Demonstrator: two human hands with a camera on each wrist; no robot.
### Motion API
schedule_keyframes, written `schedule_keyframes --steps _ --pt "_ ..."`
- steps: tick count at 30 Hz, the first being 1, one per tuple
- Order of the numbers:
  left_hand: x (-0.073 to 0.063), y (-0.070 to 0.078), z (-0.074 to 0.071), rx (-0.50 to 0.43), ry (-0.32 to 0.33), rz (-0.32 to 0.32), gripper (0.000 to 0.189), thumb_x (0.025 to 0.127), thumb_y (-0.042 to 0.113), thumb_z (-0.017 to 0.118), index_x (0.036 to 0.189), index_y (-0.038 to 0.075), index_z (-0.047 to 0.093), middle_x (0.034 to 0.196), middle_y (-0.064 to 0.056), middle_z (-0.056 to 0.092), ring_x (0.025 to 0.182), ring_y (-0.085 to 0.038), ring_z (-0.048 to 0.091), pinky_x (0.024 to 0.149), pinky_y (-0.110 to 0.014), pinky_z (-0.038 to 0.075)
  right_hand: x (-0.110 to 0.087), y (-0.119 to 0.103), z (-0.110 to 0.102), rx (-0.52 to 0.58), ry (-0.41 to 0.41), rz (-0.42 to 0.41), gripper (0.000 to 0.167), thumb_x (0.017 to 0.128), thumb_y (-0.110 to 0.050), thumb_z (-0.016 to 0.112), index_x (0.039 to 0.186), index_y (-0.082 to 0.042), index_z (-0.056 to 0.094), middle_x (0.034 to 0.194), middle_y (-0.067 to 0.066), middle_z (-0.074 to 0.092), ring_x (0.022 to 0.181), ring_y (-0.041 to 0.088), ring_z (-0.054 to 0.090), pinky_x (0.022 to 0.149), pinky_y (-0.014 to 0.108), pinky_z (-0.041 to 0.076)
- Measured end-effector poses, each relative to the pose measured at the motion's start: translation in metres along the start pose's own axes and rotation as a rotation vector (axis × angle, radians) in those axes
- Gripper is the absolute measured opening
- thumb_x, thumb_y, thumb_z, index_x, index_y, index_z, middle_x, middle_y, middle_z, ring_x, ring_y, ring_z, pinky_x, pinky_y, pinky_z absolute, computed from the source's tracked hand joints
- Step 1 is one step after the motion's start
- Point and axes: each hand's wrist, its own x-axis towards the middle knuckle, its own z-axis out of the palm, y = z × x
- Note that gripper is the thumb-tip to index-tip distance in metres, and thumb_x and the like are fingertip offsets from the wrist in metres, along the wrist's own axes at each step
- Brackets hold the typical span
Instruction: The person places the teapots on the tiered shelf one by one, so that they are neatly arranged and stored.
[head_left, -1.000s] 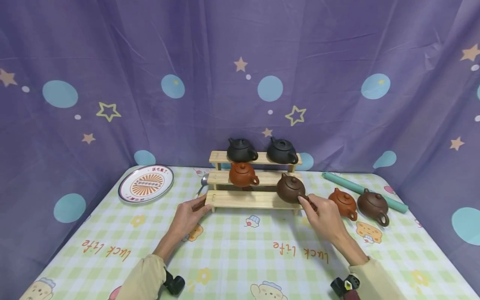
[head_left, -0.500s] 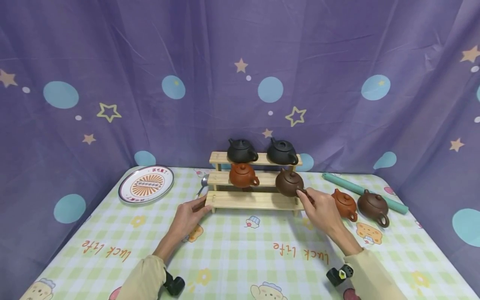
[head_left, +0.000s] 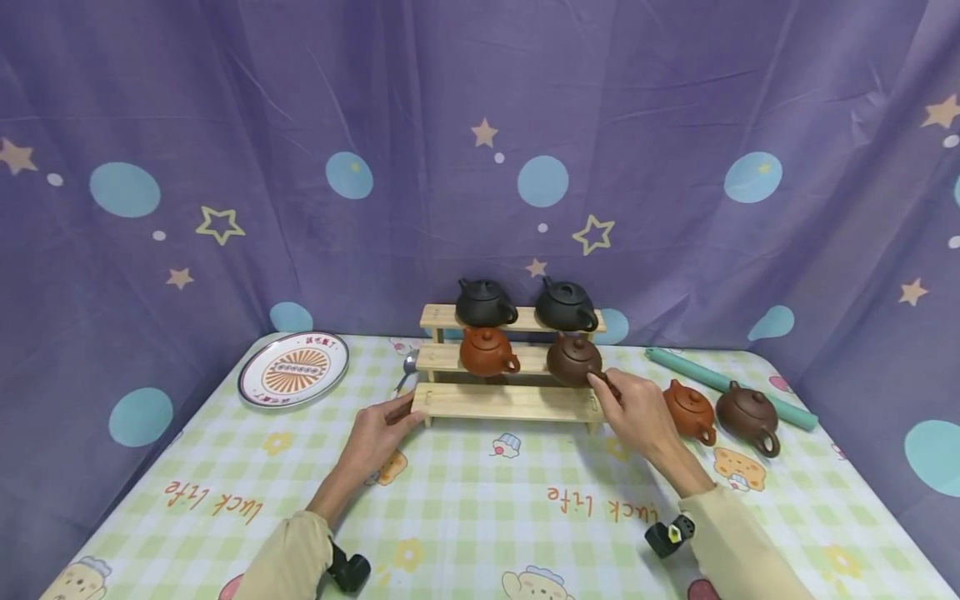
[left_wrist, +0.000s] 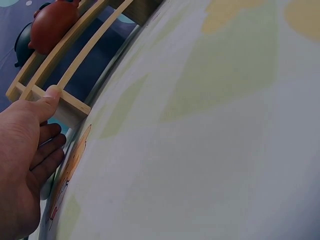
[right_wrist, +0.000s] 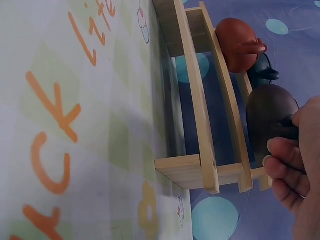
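Observation:
A dark brown teapot (head_left: 574, 361) is at the right end of the middle tier of a three-tier wooden rack (head_left: 510, 402). My right hand (head_left: 639, 414) pinches its handle between thumb and fingers; in the right wrist view the same brown teapot (right_wrist: 267, 117) overlaps the middle shelf board. My left hand (head_left: 378, 433) holds the left end of the lowest tier, its thumb on the wood in the left wrist view. An orange-red teapot (head_left: 486, 352) sits on the middle tier to the left. Two black teapots stand on the top tier, one left (head_left: 485, 303) and one right (head_left: 566, 305).
To the right on the checked tablecloth stand another orange-red teapot (head_left: 689, 412) and another brown teapot (head_left: 748, 418), with a green roll (head_left: 780, 408) behind them. A patterned plate (head_left: 293, 370) lies at the left, and a metal spoon (head_left: 408, 364) lies beside the rack.
My right hand has brought the brown teapot from over the lowest tier back and slightly left to the middle tier. My left hand has stayed on the rack.

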Motion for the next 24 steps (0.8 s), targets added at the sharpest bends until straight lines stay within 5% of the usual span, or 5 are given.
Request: schedule_keyframes --steps 24 --pt "0.001 -0.001 0.000 -0.016 -0.001 -0.005 0.054 0.097 0.028 0.077 0.141 0.001 0.062 0.125 -0.017 0.071 0.111 -0.028 0.071 0.091 -0.038 0.059 0.007 0.011 0.010 -0.036 0.000 -0.044 0.042 0.099 -0.012 0.070 0.068 -0.020 0.043 0.060 -0.010 0.034 0.050 0.009 0.034 0.045 0.026 0.028"
